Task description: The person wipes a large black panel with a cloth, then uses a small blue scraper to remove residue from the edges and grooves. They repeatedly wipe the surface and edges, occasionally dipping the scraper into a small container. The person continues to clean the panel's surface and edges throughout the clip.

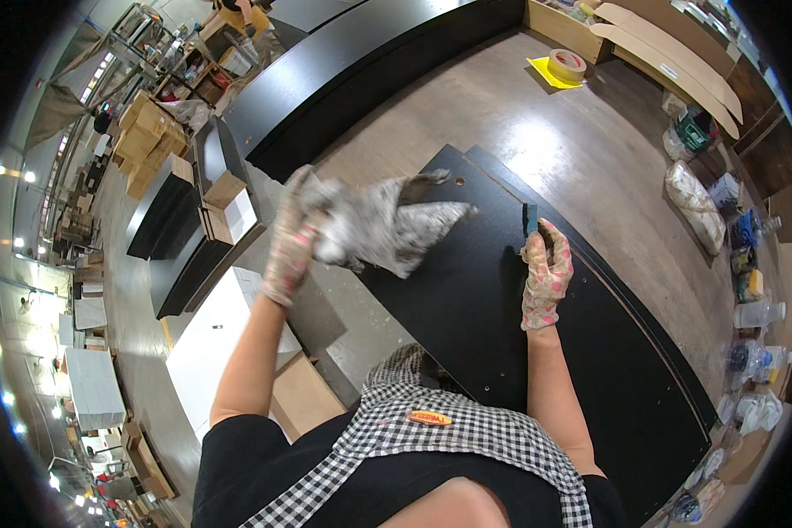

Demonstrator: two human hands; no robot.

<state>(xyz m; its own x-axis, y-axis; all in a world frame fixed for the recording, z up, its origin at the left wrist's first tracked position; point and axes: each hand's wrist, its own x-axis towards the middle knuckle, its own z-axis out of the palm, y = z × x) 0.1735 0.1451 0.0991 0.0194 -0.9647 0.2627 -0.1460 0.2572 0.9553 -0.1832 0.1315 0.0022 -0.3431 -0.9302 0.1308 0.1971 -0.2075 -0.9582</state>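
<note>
My left hand (290, 251), in a dirty patterned glove, is closed on a grey, stained rag (383, 227). The rag hangs out to the right, over the corner of a black panel (475, 282), and is slightly smeared by motion. Over the panel's far right edge, my right hand (547, 277), gloved alike, pinches a small flat dark blue-black piece (530, 218); its exact kind is not clear. Small holes show in the panel, and another dark panel edge lies just beneath it on the right.
A long black curved board (326, 84) stands beyond the panel. White boards (216, 339) lie at left. Tape rolls (566, 65) rest on a yellow sheet on the right-hand table (537, 132). Bottles (759, 314) and bags line the far right. Another person (238, 13) is at the back.
</note>
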